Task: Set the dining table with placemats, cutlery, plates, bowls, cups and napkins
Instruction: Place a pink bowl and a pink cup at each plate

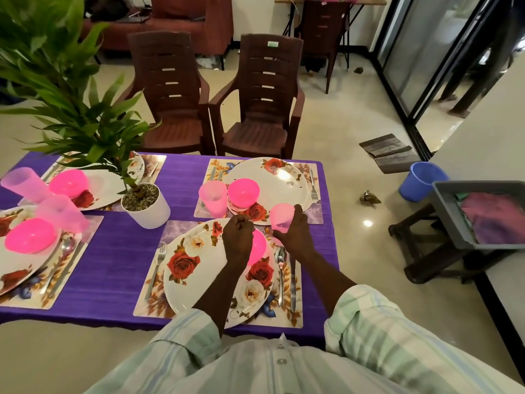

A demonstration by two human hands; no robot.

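My right hand (295,233) grips a pale pink cup (281,217) at the top right corner of the near placemat (295,317). My left hand (238,240) hovers with curled fingers over a pink bowl (259,247) that sits on the near floral plate (199,268); whether it holds the bowl's rim is hidden. A fork (156,268) lies left of this plate, a spoon (280,268) and a knife (292,285) to its right. The far setting has a plate (281,180), a pink bowl (243,192) and a pink cup (213,198).
Two more settings with pink bowls and cups fill the left of the purple table (113,251). A potted plant (145,203) stands mid-table. Two brown chairs (255,95) face the far side. At right a grey tray of folded cloths (491,214) rests on a stool, beside a blue bucket (423,180).
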